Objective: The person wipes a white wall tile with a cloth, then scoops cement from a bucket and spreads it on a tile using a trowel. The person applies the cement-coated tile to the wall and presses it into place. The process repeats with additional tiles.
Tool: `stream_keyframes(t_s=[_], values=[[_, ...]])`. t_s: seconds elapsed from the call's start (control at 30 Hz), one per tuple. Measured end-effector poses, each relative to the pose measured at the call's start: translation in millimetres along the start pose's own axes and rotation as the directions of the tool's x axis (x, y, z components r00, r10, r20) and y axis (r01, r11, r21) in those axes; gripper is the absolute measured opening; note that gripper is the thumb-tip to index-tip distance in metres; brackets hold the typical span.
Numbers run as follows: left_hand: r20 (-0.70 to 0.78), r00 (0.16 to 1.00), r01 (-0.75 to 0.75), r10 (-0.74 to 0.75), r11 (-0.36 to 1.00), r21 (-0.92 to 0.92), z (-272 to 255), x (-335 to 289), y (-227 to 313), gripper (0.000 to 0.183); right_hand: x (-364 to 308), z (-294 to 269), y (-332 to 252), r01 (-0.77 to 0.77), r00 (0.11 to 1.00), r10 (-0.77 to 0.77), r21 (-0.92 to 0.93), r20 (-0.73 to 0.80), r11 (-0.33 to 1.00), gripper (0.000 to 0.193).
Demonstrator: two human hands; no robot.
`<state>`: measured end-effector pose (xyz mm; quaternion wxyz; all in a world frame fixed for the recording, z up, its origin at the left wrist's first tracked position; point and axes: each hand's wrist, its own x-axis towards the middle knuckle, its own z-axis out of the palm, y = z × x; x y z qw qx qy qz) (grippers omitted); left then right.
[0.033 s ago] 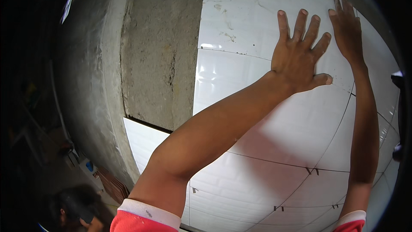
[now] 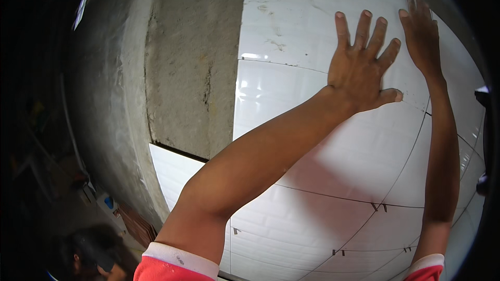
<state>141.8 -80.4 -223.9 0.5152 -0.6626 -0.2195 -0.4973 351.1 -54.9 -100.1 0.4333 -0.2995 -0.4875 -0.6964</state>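
Note:
My left hand (image 2: 359, 67) lies flat with fingers spread on a glossy white wall tile (image 2: 286, 26) that has brown smears on it. Its palm is close to the joint with the white tile below (image 2: 271, 93). Farther right, my right hand (image 2: 421, 36) is also against the tiled wall, near its top edge. Its fingers are stretched out and a little blurred at the tips. Neither hand holds anything. Both forearms reach up across the tiles, and the left one covers part of the lower rows.
Left of the tiles runs a strip of bare grey cement (image 2: 195, 57), with a white tile (image 2: 174, 177) below it. Small dark spacers (image 2: 379, 207) stick out of several joints. At the lower left are a person (image 2: 94, 252) and a stack of brownish boards or tiles (image 2: 136, 222).
The fingers of my right hand look slightly more blurred now. My left hand keeps its place on the tile.

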Motion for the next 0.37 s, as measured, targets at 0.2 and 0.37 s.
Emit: stream_keyframes(t_s=[0.2,0.37], values=[[0.065,0.998,0.008,-0.009,1.000,0.023,-9.4,-8.7,-3.1,0.097,-17.4,-0.3,-25.6,-0.086,0.995,0.085,-0.012,-0.047,0.996,0.059],[0.202,0.977,0.032,-0.059,0.990,0.135,-23.1,3.3,-1.5,0.101,19.9,-43.8,-55.2,-0.101,0.995,0.104,0.241,-0.002,0.965,0.075]])
